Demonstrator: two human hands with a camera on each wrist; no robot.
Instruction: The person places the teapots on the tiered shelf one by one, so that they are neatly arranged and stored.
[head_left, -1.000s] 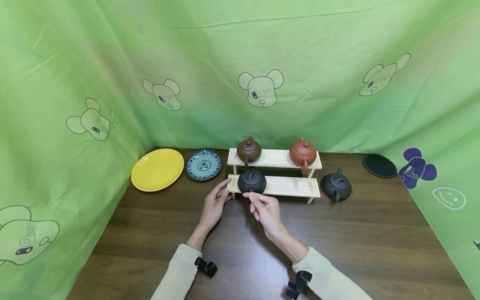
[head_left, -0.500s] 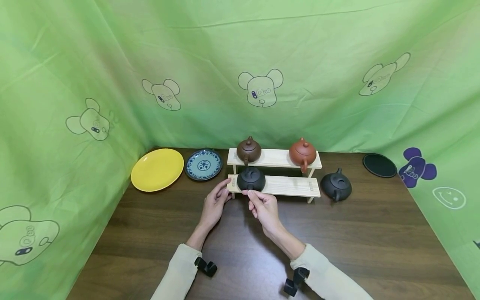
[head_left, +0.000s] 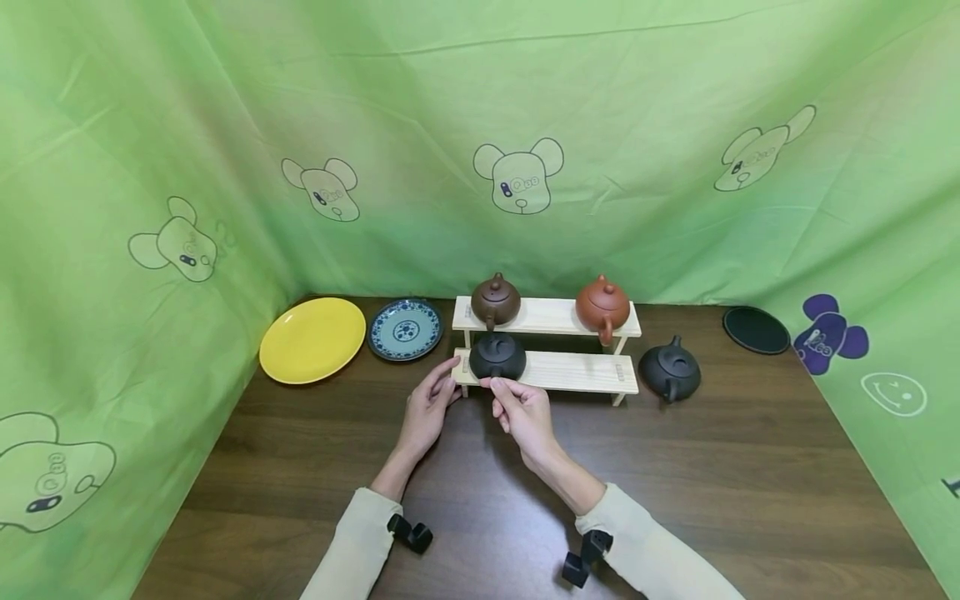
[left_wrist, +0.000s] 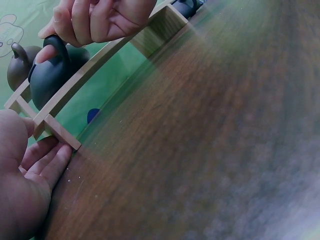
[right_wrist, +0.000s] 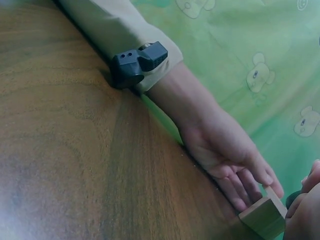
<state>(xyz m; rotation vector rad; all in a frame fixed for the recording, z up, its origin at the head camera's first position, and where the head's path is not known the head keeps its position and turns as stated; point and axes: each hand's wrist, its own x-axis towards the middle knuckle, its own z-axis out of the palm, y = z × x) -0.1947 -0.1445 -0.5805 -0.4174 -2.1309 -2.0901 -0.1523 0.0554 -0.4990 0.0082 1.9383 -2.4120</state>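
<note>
A black teapot sits near the left end of the lower board of a pale wooden two-step stand. My right hand pinches its handle, and in the left wrist view a finger passes through the handle loop. At the stand's left end, my left hand grips the board's corner and leg. The right wrist view also shows the left hand there, with the teapot mostly hidden. On the upper board stand a dark brown teapot and a reddish-brown teapot.
Another black teapot stands on the table right of the stand. Left of the stand lie a blue patterned plate and a yellow plate. A dark round tray lies at the back right. Green cloth hangs around the table.
My right hand and the black teapot have shifted slightly to the left and back on the lower board. The left hand has stayed at the stand's end.
</note>
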